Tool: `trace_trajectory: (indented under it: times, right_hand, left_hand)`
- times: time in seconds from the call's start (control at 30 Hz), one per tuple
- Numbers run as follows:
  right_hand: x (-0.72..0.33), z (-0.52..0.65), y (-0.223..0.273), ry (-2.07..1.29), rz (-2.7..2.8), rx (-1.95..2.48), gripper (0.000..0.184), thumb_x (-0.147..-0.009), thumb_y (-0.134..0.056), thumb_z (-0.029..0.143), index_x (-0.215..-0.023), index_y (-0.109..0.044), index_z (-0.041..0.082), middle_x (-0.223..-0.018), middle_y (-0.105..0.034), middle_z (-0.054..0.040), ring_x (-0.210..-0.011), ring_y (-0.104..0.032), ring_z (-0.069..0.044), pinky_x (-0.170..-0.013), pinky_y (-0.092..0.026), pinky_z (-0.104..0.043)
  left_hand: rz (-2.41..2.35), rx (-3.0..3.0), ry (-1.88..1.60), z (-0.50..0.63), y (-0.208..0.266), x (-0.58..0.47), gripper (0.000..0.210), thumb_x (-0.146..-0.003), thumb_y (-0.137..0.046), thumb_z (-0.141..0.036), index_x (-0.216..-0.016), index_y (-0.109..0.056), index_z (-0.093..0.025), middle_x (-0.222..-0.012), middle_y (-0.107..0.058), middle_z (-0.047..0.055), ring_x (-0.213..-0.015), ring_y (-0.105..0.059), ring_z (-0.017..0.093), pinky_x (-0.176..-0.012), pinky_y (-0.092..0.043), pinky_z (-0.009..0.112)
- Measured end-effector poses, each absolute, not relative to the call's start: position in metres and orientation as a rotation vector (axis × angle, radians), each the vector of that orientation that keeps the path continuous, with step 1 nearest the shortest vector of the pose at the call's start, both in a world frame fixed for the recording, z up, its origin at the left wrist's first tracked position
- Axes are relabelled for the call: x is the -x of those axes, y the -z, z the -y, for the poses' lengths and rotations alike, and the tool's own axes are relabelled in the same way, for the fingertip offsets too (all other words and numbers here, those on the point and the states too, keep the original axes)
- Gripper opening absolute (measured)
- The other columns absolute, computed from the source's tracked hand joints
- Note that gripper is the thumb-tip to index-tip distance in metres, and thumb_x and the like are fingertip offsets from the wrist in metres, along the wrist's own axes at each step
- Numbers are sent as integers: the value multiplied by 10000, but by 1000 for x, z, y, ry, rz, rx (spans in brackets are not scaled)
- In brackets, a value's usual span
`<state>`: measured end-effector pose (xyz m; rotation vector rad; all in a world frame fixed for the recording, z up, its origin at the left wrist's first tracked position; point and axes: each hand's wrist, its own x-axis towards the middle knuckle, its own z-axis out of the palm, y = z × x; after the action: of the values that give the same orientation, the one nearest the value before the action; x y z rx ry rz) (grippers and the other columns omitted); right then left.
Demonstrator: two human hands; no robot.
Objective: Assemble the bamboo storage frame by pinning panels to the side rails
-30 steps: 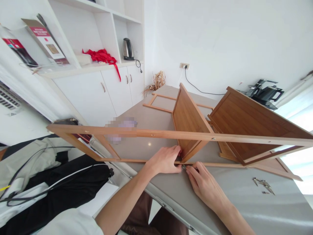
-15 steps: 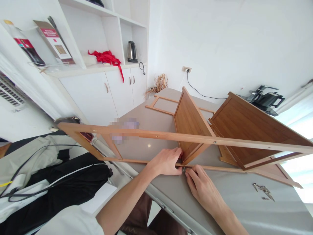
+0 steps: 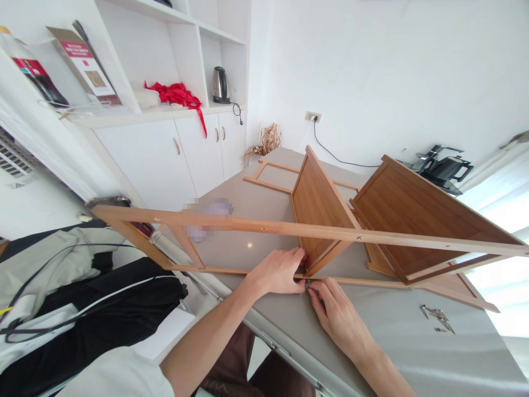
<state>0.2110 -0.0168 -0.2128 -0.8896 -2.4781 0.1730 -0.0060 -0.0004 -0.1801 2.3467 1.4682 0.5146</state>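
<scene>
Wooden frame | left hand gripping rail | right hand pinching metal piece

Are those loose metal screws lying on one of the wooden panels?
No, the screws lie on the gray tabletop, to the right of the person's right hand.

At far left, a bottle, a box, red cloth and a steel kettle line the shelf. Dried stalks are by the far corner, an outlet on the far wall, a black kettle far right. Near left, cables cross black clothing.
</scene>
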Motion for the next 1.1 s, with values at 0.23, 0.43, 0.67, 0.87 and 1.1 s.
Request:
trace_trajectory:
  times: [0.23, 0.43, 0.67, 0.87, 1.1]
  right_hand:
    - [-211, 16, 214, -97, 2493, 857, 94, -1014, -464, 138, -1022, -524, 210, -900, -537, -39, -804, -568, -187, -727, -499, -340]
    - [-210, 17, 213, 65, 2555, 813, 139, -1000, -433, 93, -1012, -529, 193, -873, -515, -44, -782, -533, -197, -718, -481, -352]
    - [-211, 20, 215, 189, 2645, 857, 188, -976, -406, 64, -936, -542, 187, -854, -495, -47, -756, -508, -201, -666, -449, -347]
    - [-209, 22, 212, 205, 2657, 860, 216, -973, -400, 69, -910, -552, 208, -829, -518, -43, -731, -516, -204, -656, -452, -353]
    - [-211, 19, 211, 84, 2611, 896, 219, -989, -378, 98, -1005, -563, 213, -869, -521, -51, -762, -547, -194, -700, -502, -346]
  left_hand:
    - [-1472, -2344, -525, 0, 181, 6, 330, -783, -643, -379, -1027, -478, -230, -1062, -708, 34, -933, -713, 278, -765, -535, 364]
    - [-1458, -2330, -537, 0, 181, 6, 326, -782, -645, -371, -1027, -483, -229, -1072, -708, 35, -946, -712, 277, -777, -536, 366]
    - [-1458, -2317, -530, 1, 181, 6, 330, -784, -648, -370, -1029, -480, -229, -1076, -706, 36, -955, -709, 271, -775, -534, 362]
    - [-1458, -2337, -519, 0, 180, 6, 329, -788, -648, -373, -1030, -479, -228, -1069, -702, 35, -930, -711, 267, -750, -531, 363]
    - [-1455, -2325, -524, 1, 181, 7, 334, -783, -655, -372, -1029, -479, -229, -1074, -706, 43, -950, -713, 278, -773, -529, 366]
